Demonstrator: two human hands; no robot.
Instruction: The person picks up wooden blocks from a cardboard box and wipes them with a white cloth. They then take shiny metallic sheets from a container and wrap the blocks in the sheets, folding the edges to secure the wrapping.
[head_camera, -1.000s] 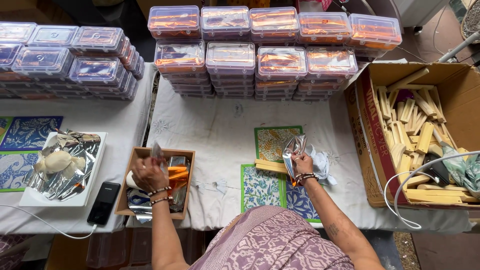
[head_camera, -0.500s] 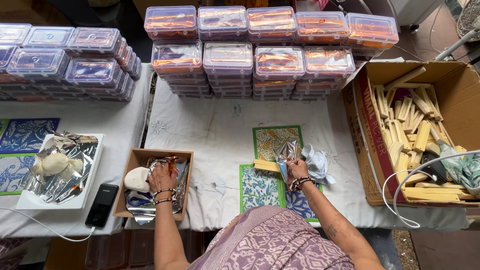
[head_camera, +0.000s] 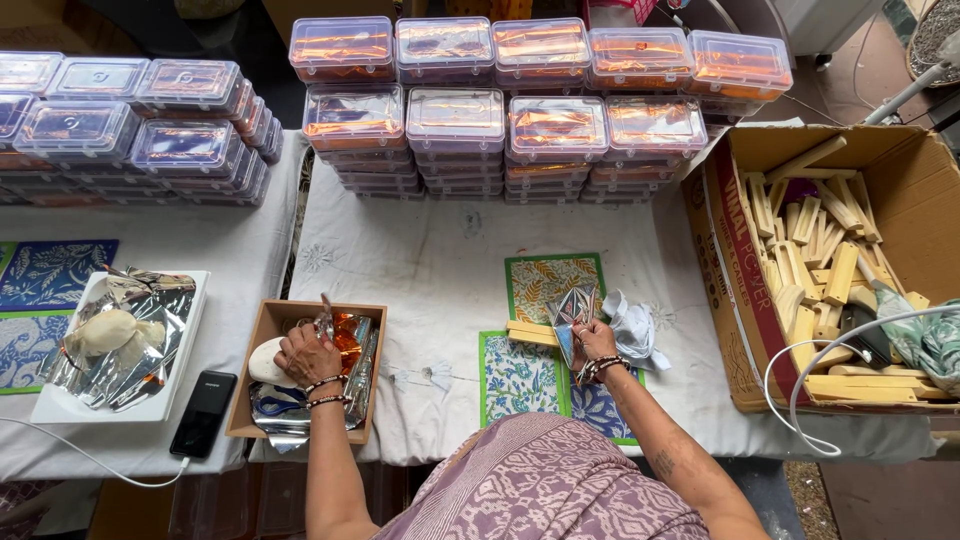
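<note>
Left hand (head_camera: 308, 357) sits inside the small cardboard box (head_camera: 262, 345), fingers pinched on a strip of silver foil (head_camera: 325, 318) that stands up from the heap of silver and orange wrappers (head_camera: 352, 352); a white soap-like bar (head_camera: 265, 362) lies in the box just left of the hand, touching or nearly so. Right hand (head_camera: 597, 343), well right of the box, is closed around a crumpled silver foil pouch (head_camera: 573, 315), held just above a flat wooden strip (head_camera: 533, 333) that lies across printed floral cards (head_camera: 520, 378) with green borders. A scrap of white cloth or paper (head_camera: 633, 330) lies just right of that hand. Far right of the box, a large open carton (head_camera: 735, 250) holds loose wooden blocks (head_camera: 815, 250). Behind the box, rows of clear lidded plastic cases (head_camera: 455, 110) stand stacked. Left of the box: a black phone (head_camera: 203, 413) on its cable and a white tray (head_camera: 190, 350) of foil and pale lumps. Risk, as I judge it: the foil is thin and slick, so a light pinch could tear the strip or drag neighbouring wrappers out over the box wall; the pouch in the right hand could crease shut or slip if the grip loosens.
</note>
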